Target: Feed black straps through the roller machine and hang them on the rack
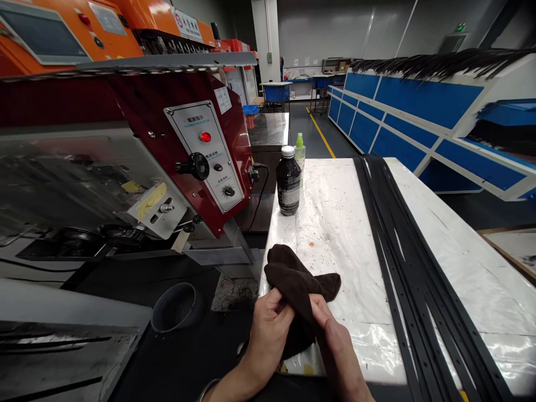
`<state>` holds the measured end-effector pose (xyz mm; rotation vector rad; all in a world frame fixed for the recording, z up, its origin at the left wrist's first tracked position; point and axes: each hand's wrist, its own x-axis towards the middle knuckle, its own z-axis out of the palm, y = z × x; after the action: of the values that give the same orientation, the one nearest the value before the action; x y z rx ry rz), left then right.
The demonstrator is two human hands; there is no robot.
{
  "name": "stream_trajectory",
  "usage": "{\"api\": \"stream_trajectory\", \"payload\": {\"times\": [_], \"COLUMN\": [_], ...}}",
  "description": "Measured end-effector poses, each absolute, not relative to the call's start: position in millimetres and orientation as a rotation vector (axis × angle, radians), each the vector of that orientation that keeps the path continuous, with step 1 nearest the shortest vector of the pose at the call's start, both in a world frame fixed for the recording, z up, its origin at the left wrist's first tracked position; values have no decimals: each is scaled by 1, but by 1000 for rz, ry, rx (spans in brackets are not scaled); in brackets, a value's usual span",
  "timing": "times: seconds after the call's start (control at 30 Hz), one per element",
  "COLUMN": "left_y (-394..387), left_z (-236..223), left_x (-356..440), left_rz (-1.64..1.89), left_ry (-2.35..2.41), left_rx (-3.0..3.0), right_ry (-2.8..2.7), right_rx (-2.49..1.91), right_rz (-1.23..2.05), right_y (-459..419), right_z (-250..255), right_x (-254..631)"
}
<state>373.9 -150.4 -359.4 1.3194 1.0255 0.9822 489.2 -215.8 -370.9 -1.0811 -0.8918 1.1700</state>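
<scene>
A dark brown cloth (293, 279) is bunched between my two hands over the near left corner of a white-covered table (335, 223). My left hand (270, 329) pinches the cloth between thumb and fingers. On the other side, my right hand (335, 335) grips the cloth too, its fingers partly hidden by the folds. Beyond the cloth stand a dark bottle with a white cap (288, 184) and, just behind it, a clear spray bottle with a green top (300, 153). Long black strips with small holes (402, 262) lie lengthwise along the table to my right.
To the left stands a dark red machine (167, 89) with a knob panel and a lit red indicator. A black bucket (176, 307) sits on the floor below it. Blue-and-white cabinets (419, 106) carrying black strips are at the far right.
</scene>
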Motion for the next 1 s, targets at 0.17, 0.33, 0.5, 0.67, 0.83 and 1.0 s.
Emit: {"api": "stream_trajectory", "payload": {"times": [0.17, 0.33, 0.5, 0.67, 0.83, 1.0], "left_y": [-144, -137, -142, -143, -139, -136], "left_z": [-354, -348, -354, -352, -350, -352], "left_x": [375, 371, 367, 368, 369, 369], "left_rz": [1061, 1023, 911, 1045, 897, 895], "left_ry": [1032, 828, 836, 1028, 932, 781], "left_rx": [1235, 990, 1165, 1496, 1285, 1029], "right_ry": [-813, -88, 173, 60, -158, 33], "right_rx": [-964, -612, -421, -490, -615, -553], "right_rz": [1240, 1556, 1684, 1649, 1563, 1601], "right_y": [-216, -211, -206, -208, -211, -210], "right_z": [-374, -377, -375, -376, -371, -368], "right_x": [489, 491, 491, 486, 486, 492]}}
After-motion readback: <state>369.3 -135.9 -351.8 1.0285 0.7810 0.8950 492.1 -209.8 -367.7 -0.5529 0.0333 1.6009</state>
